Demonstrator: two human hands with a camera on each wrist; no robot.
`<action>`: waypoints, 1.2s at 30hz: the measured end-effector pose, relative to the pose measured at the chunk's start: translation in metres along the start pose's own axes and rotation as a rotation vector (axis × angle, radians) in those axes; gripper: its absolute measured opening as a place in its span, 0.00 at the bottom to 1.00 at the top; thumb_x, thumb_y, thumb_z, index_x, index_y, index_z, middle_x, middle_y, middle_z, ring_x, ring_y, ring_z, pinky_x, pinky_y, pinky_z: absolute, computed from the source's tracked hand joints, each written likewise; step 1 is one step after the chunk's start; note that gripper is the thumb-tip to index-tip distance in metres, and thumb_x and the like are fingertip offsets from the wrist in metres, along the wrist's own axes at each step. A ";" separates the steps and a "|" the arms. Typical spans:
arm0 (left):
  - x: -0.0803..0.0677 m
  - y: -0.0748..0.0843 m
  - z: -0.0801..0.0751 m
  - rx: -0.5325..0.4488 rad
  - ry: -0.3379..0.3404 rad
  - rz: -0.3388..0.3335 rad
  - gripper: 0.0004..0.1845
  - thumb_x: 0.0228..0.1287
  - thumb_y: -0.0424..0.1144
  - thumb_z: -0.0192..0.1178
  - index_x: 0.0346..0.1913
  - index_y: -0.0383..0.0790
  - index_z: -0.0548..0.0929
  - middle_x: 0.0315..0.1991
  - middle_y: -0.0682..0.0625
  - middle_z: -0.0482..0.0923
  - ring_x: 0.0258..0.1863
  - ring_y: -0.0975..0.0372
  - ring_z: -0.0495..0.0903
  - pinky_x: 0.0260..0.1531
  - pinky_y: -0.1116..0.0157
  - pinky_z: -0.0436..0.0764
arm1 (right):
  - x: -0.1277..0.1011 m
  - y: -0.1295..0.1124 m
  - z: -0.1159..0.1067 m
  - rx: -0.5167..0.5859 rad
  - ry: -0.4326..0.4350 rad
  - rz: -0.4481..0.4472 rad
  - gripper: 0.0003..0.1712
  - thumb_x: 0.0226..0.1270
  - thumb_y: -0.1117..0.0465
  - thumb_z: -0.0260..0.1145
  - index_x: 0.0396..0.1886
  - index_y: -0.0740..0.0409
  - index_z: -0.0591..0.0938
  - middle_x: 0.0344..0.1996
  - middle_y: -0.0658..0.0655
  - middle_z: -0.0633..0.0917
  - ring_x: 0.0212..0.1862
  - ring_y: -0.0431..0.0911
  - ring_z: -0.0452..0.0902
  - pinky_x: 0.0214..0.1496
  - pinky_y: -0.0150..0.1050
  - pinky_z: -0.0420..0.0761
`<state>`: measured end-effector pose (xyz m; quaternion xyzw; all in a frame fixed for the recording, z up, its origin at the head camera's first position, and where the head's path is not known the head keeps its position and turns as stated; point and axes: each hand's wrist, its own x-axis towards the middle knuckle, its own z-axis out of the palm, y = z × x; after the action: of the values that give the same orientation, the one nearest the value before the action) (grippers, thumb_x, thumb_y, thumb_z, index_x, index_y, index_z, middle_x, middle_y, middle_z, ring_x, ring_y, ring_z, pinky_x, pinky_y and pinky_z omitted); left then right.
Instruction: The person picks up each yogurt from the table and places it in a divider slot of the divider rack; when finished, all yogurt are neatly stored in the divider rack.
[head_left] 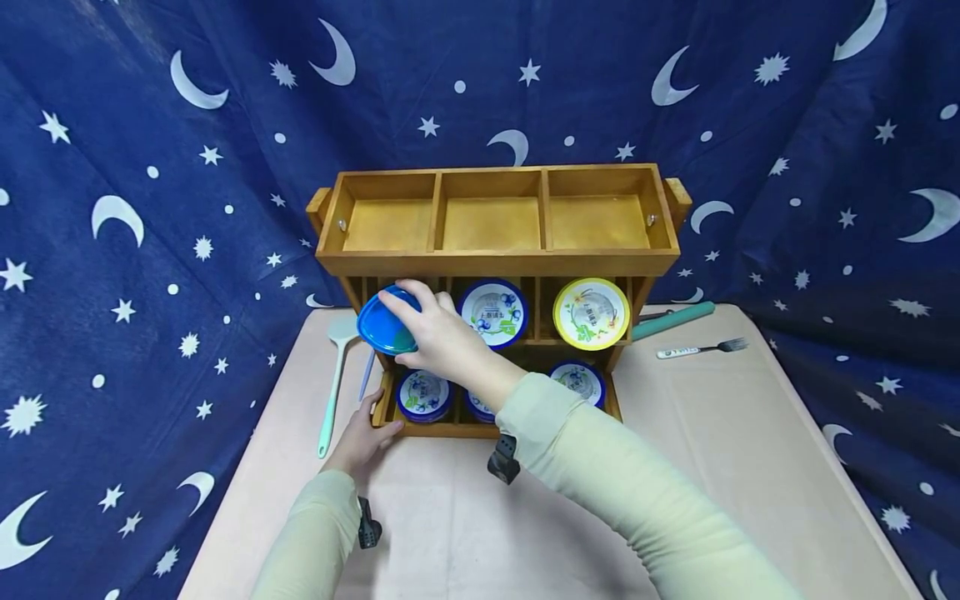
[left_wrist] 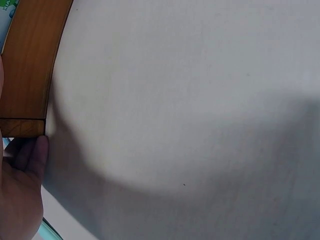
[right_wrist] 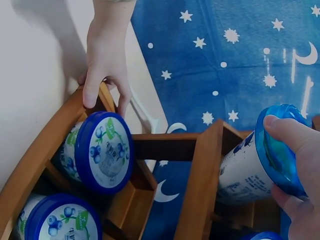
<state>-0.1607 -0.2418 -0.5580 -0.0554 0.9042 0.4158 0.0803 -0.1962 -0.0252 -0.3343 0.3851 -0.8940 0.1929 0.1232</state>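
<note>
A wooden rack (head_left: 495, 262) stands on the table with three bare top compartments and tubs lying in the slots below. My right hand (head_left: 431, 333) grips a blue-lidded tub (head_left: 384, 321) at the middle row's left slot; in the right wrist view its fingers (right_wrist: 292, 135) curl over the tub's lid (right_wrist: 277, 150). A blue-rimmed tub (head_left: 492, 312) and a yellow-rimmed tub (head_left: 591, 313) lie in the other middle slots. My left hand (head_left: 363, 437) holds the rack's lower left corner (left_wrist: 22, 125), fingers (right_wrist: 107, 82) curled on the frame beside a bottom tub (right_wrist: 102, 152).
A mint spatula (head_left: 336, 375) lies left of the rack. A fork (head_left: 701, 349) and a teal bar (head_left: 672, 321) lie to its right. More blue-lidded tubs (head_left: 576, 382) fill the bottom row. A star-patterned blue cloth (head_left: 112, 208) hangs behind and around the table (head_left: 712, 467).
</note>
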 end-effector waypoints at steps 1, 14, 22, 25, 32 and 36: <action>0.000 0.000 0.000 -0.001 0.001 0.000 0.47 0.59 0.52 0.63 0.73 0.41 0.49 0.67 0.30 0.56 0.63 0.40 0.61 0.62 0.46 0.61 | 0.000 0.000 0.001 -0.002 -0.006 0.009 0.48 0.53 0.47 0.73 0.71 0.46 0.60 0.69 0.58 0.56 0.54 0.59 0.67 0.51 0.44 0.78; 0.001 -0.002 0.000 0.000 -0.002 -0.040 0.49 0.56 0.58 0.62 0.74 0.45 0.48 0.67 0.29 0.55 0.64 0.39 0.59 0.62 0.44 0.59 | 0.007 0.004 0.009 0.000 -0.045 0.078 0.48 0.53 0.50 0.73 0.71 0.45 0.60 0.67 0.60 0.56 0.56 0.60 0.66 0.53 0.46 0.77; -0.002 0.001 0.000 0.002 0.002 -0.060 0.49 0.56 0.58 0.63 0.74 0.45 0.49 0.65 0.28 0.57 0.62 0.40 0.61 0.60 0.43 0.62 | 0.008 0.001 0.008 -0.081 -0.056 0.075 0.47 0.53 0.49 0.73 0.71 0.44 0.60 0.66 0.62 0.58 0.58 0.59 0.66 0.54 0.47 0.76; -0.001 0.001 0.000 -0.011 0.004 -0.059 0.49 0.56 0.57 0.63 0.73 0.45 0.50 0.65 0.29 0.57 0.62 0.40 0.62 0.60 0.44 0.62 | 0.008 0.001 0.007 -0.171 -0.049 0.057 0.47 0.52 0.45 0.72 0.71 0.43 0.61 0.65 0.61 0.60 0.59 0.59 0.64 0.55 0.48 0.74; -0.001 0.001 0.001 -0.012 0.001 -0.050 0.48 0.56 0.55 0.64 0.73 0.45 0.50 0.67 0.30 0.56 0.64 0.40 0.60 0.61 0.45 0.60 | 0.005 0.003 0.005 -0.315 -0.058 0.039 0.50 0.52 0.38 0.69 0.72 0.40 0.58 0.67 0.59 0.60 0.61 0.58 0.62 0.51 0.48 0.74; -0.001 0.000 0.001 -0.010 0.002 -0.039 0.48 0.57 0.55 0.64 0.73 0.44 0.50 0.67 0.31 0.55 0.65 0.40 0.59 0.62 0.45 0.59 | 0.003 0.005 0.004 -0.341 -0.058 0.024 0.52 0.50 0.35 0.68 0.73 0.41 0.57 0.68 0.59 0.60 0.60 0.57 0.63 0.51 0.47 0.74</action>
<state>-0.1596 -0.2408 -0.5582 -0.0738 0.9009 0.4187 0.0871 -0.2026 -0.0257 -0.3382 0.3534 -0.9215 0.0287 0.1586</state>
